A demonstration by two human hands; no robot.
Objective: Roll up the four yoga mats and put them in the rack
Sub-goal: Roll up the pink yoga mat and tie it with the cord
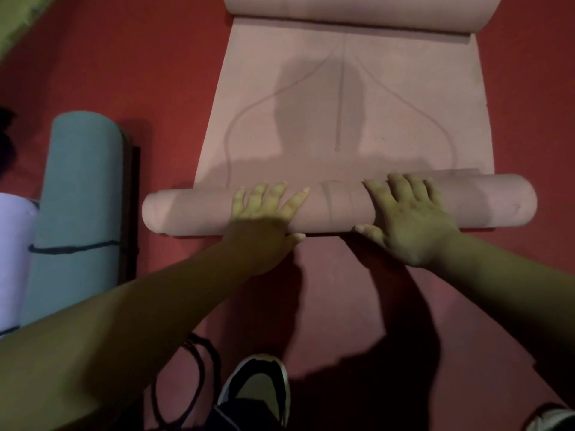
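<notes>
At the far left edge lay a rolled lilac mat, and just beside it on the right a rolled green mat with a thin black band around it. A dark bar ran along the green mat's right side; what it belonged to could not be told. Nearer, a black strap lay looped on the red floor, with a shoe just right of it. The pink mat stretched away across the middle of the floor, its near end wound into a roll lying crosswise and its far end curled up at the top edge. The left hand lay flat on the left half of the roll, fingers straight and spread, gripping nothing. The right hand pressed on the right half in the same way, fingers splayed over the top and thumb at the near side.
</notes>
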